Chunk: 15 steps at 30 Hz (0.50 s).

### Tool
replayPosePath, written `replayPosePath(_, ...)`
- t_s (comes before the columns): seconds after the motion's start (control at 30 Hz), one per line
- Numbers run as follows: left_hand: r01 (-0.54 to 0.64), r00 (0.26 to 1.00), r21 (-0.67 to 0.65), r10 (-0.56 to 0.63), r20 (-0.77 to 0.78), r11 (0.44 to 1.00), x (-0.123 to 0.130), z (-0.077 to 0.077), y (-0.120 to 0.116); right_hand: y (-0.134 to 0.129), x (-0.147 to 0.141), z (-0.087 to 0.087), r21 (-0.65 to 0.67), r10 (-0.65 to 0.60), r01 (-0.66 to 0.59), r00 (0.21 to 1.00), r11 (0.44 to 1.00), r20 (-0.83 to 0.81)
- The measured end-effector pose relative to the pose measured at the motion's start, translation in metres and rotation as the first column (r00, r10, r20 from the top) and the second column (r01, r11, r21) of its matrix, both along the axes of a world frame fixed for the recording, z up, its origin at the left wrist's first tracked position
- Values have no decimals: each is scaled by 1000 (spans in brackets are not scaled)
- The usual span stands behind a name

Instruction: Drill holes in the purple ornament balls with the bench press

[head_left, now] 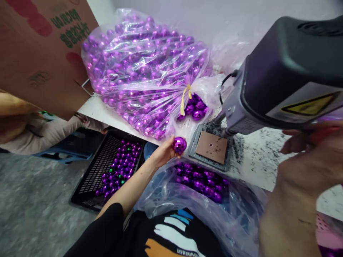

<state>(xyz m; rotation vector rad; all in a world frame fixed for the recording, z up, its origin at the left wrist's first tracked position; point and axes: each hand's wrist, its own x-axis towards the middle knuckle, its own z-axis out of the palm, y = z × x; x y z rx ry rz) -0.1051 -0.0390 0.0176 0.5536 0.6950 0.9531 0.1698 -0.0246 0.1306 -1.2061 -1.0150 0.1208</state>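
My left hand [166, 151] pinches a shiny purple mirror-tiled bauble [179, 145] just left of the drill press base. On that base [193, 144] lies a square tan board [211, 147] with a small dark hole and scattered dark shavings. Above it hangs the drill press head [284, 71], its tip low over the board's back right corner. My right hand [300, 175], close to the camera, curls around the reddish handle [325, 135] at the press's right side; its fingertips are partly blurred. In my lap, a clear plastic bag [158, 192] holds many purple baubles [198, 180].
A large tied clear bag of purple baubles [144, 67] lies at the back, with loose baubles [197, 107] beside its yellow tie. A black crate [88, 178] of purple and green pieces stands left. A cardboard box [40, 53] and another person's sleeve [59, 132] are farther left.
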Motion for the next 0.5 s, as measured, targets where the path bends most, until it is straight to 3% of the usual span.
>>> replayPosePath(0.07,14,999,5,-14,44,1000,6,8,10,0,-3,5,56,5,-5,1000,998,-1)
replayPosePath(0.23,-5,997,97,-3,82,995,14,27,27,-1,-3,7,52,63,-65,997,997,32)
replayPosePath(0.5,-70,996,123,63,65,990,18,35,40,-2,-1,7,63,73,-76,996,995,60)
